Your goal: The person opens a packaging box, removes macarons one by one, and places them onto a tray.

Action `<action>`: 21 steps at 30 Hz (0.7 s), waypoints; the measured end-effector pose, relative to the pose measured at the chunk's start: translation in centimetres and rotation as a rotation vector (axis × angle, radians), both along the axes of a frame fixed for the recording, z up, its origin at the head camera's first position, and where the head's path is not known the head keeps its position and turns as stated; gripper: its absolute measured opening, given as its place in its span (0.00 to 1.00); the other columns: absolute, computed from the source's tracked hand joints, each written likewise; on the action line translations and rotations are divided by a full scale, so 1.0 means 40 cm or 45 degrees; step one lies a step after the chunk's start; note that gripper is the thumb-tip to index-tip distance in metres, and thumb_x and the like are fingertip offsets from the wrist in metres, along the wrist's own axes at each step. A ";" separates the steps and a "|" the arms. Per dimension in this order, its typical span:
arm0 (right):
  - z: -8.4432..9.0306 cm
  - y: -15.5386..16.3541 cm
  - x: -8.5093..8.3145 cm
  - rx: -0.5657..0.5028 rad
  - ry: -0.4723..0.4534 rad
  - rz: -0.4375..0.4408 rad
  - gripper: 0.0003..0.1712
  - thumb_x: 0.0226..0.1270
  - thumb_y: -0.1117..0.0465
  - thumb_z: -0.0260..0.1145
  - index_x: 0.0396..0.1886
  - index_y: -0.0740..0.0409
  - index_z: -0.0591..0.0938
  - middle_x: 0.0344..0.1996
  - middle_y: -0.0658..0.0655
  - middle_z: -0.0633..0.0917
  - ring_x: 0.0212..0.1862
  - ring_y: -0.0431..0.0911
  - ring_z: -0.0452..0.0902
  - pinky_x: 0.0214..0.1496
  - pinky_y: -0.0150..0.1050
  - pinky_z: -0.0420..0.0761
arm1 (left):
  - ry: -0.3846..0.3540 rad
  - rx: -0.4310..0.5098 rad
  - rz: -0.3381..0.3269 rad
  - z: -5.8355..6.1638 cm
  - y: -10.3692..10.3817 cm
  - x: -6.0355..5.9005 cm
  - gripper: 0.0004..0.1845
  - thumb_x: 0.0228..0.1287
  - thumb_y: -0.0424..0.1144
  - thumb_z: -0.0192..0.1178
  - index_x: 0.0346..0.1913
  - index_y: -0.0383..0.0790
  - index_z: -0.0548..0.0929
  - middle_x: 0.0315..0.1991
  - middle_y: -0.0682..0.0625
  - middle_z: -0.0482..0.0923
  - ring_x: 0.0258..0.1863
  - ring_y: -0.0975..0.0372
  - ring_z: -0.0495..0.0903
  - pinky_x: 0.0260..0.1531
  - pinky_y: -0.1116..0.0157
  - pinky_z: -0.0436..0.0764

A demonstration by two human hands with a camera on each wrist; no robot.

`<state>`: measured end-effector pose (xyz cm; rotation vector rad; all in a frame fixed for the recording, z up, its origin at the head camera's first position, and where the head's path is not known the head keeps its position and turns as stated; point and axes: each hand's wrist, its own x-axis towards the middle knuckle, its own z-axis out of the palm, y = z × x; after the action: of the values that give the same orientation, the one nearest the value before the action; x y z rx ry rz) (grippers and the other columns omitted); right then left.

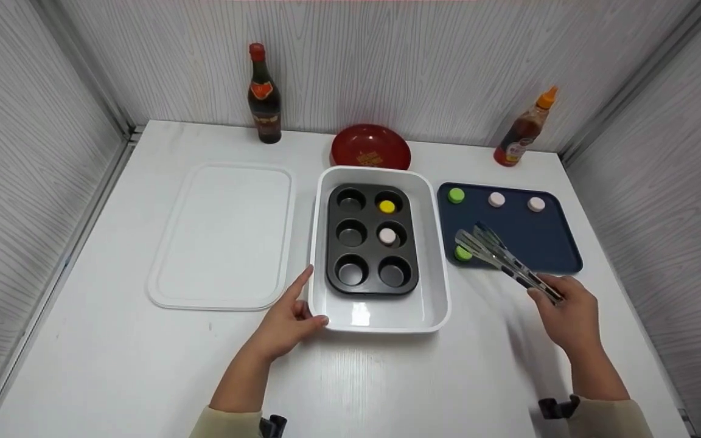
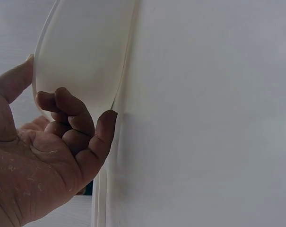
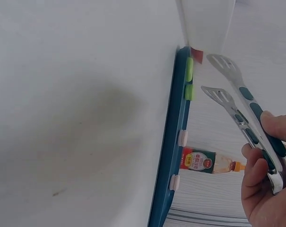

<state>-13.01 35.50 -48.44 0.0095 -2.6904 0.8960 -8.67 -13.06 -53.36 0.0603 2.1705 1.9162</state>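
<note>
My left hand (image 1: 286, 328) rests at the near left corner of a white rectangular tub (image 1: 372, 315). Its forefinger and thumb are spread along two sides of that corner; the other fingers are bent against the wall in the left wrist view. A black muffin tin (image 1: 370, 239) lies in the tub, with a yellow round piece (image 1: 387, 207) and a pale pink one (image 1: 387, 236) in two right-hand cups. My right hand (image 1: 569, 310) grips metal tongs (image 1: 512, 266). Their spread, slotted tips are over the blue tray (image 1: 533, 243), beside a green round piece (image 1: 463, 253).
Another green piece (image 1: 456, 195) and two pale pink pieces (image 1: 496, 199) line the tray's far side. A flat white lid (image 1: 223, 237) lies left of the tub. Behind stand a dark bottle (image 1: 266, 100), a red bowl (image 1: 370, 146) and a sauce bottle (image 1: 521, 134).
</note>
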 end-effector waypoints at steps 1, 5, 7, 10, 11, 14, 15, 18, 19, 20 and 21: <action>0.001 -0.004 0.000 -0.016 0.012 -0.004 0.16 0.68 0.70 0.74 0.55 0.69 0.88 0.43 0.66 0.86 0.38 0.28 0.72 0.37 0.21 0.70 | 0.004 0.002 0.000 0.000 0.000 0.000 0.56 0.62 0.28 0.73 0.87 0.43 0.51 0.23 0.51 0.76 0.25 0.63 0.72 0.28 0.68 0.73; 0.002 -0.018 -0.006 -0.075 0.079 0.012 0.16 0.67 0.73 0.74 0.54 0.71 0.88 0.41 0.66 0.85 0.37 0.28 0.72 0.38 0.21 0.70 | 0.010 0.012 -0.002 0.002 -0.001 0.000 0.55 0.62 0.28 0.73 0.87 0.43 0.52 0.23 0.51 0.76 0.25 0.62 0.73 0.28 0.68 0.73; 0.004 -0.029 -0.010 -0.097 0.110 0.026 0.17 0.66 0.74 0.74 0.54 0.71 0.88 0.38 0.65 0.84 0.35 0.31 0.72 0.37 0.22 0.70 | 0.008 0.015 -0.002 0.002 -0.001 0.000 0.55 0.62 0.28 0.73 0.87 0.43 0.52 0.23 0.51 0.76 0.26 0.62 0.72 0.28 0.68 0.73; 0.006 -0.047 -0.019 -0.118 0.145 0.042 0.16 0.65 0.74 0.74 0.53 0.72 0.88 0.35 0.63 0.83 0.33 0.34 0.72 0.35 0.23 0.70 | -0.002 0.009 0.002 0.003 0.000 0.000 0.55 0.62 0.28 0.73 0.87 0.44 0.51 0.24 0.51 0.76 0.26 0.62 0.72 0.29 0.68 0.72; 0.007 -0.054 -0.022 -0.122 0.151 0.047 0.16 0.65 0.74 0.74 0.53 0.71 0.88 0.35 0.63 0.83 0.33 0.35 0.72 0.35 0.24 0.70 | -0.004 0.007 0.003 0.003 0.000 0.000 0.55 0.62 0.28 0.73 0.87 0.44 0.51 0.24 0.51 0.76 0.26 0.63 0.72 0.29 0.68 0.72; 0.009 -0.075 -0.032 -0.138 0.159 0.062 0.16 0.65 0.74 0.75 0.53 0.71 0.89 0.35 0.62 0.83 0.32 0.36 0.72 0.34 0.24 0.70 | 0.001 0.004 0.003 0.004 0.000 0.001 0.55 0.62 0.29 0.73 0.87 0.44 0.52 0.23 0.51 0.75 0.25 0.63 0.72 0.29 0.68 0.72; 0.010 -0.082 -0.035 -0.144 0.161 0.069 0.17 0.65 0.75 0.75 0.53 0.71 0.89 0.35 0.62 0.83 0.32 0.37 0.72 0.34 0.24 0.70 | 0.003 0.002 0.002 0.005 -0.001 0.001 0.55 0.62 0.29 0.73 0.87 0.43 0.52 0.23 0.51 0.75 0.25 0.63 0.72 0.28 0.68 0.72; 0.015 -0.104 -0.043 -0.178 0.163 0.098 0.16 0.64 0.75 0.75 0.53 0.70 0.89 0.34 0.62 0.83 0.32 0.38 0.73 0.34 0.24 0.71 | 0.006 0.003 0.001 0.006 0.000 0.002 0.55 0.62 0.29 0.73 0.87 0.43 0.52 0.23 0.52 0.75 0.25 0.64 0.71 0.28 0.68 0.72; 0.017 -0.111 -0.044 -0.189 0.162 0.109 0.16 0.64 0.75 0.75 0.53 0.70 0.89 0.35 0.62 0.83 0.32 0.38 0.73 0.34 0.24 0.71 | 0.002 0.002 0.000 0.006 0.000 0.002 0.55 0.62 0.29 0.73 0.87 0.43 0.52 0.23 0.52 0.74 0.25 0.64 0.71 0.28 0.68 0.72; 0.019 -0.118 -0.047 -0.199 0.160 0.118 0.16 0.64 0.75 0.75 0.52 0.70 0.89 0.35 0.62 0.83 0.32 0.38 0.73 0.34 0.24 0.71 | -0.002 0.003 0.000 0.005 0.000 0.003 0.55 0.62 0.29 0.73 0.87 0.43 0.52 0.23 0.52 0.74 0.25 0.64 0.71 0.28 0.68 0.72; 0.020 -0.124 -0.049 -0.210 0.159 0.127 0.16 0.64 0.75 0.75 0.52 0.70 0.89 0.35 0.62 0.83 0.33 0.39 0.73 0.34 0.24 0.71 | -0.010 0.002 0.002 0.005 0.001 0.003 0.55 0.62 0.29 0.73 0.87 0.44 0.52 0.23 0.52 0.74 0.24 0.64 0.71 0.29 0.68 0.72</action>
<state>-14.97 30.54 -47.63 0.1589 -2.5126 1.1070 -8.55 -13.03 -53.17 0.0513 2.1642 1.9154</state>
